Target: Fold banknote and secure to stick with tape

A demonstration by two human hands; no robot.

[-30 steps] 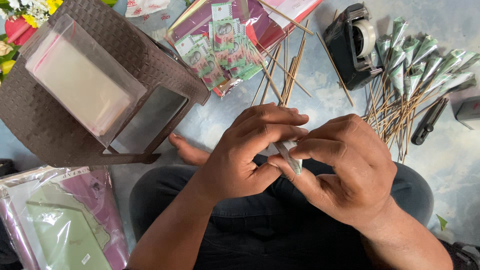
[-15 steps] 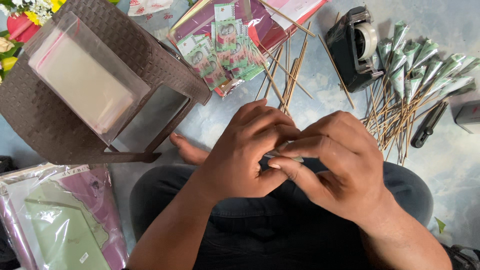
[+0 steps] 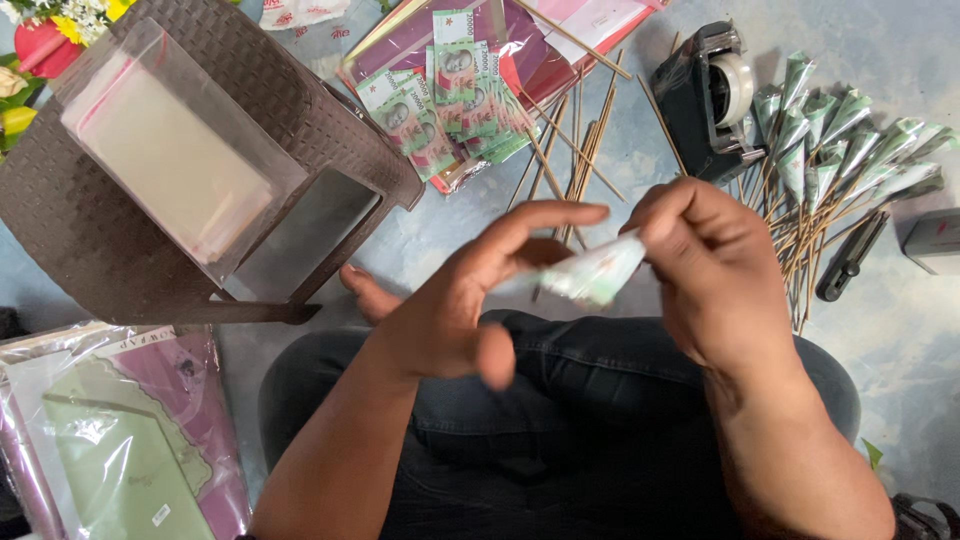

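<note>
**Pulling my hands apart over a rolled green banknote**

Sitting cross-legged on a pale blue floor, I look down at my two bare hands above my lap. A second ago they were pressed together, fingers interlocked around something small and hidden. Now they have separated. My right hand (image 3: 700, 260) pinches the top of a rolled green banknote (image 3: 595, 272), which has come into plain view, blurred by motion and slanting down toward my left. My left hand (image 3: 470, 300) has loosened: its fingers are spread and extended, with the index finger reaching toward the note's lower end. I cannot tell whether it touches the paper.

To me this suggests the tight rolling is over and the note now keeps a cone shape by itself.

Beyond my right hand lies a bunch of finished green cones on thin sticks (image 3: 850, 140), fanned across the floor. Next to them sits a black tape dispenser (image 3: 715, 100). Bare wooden skewers (image 3: 580, 150) lie scattered straight ahead, below a stack of flat green banknotes (image 3: 450, 100). A brown woven stool (image 3: 300, 130) stands to my left, with clear plastic sleeves (image 3: 170, 150) on top.
</note>
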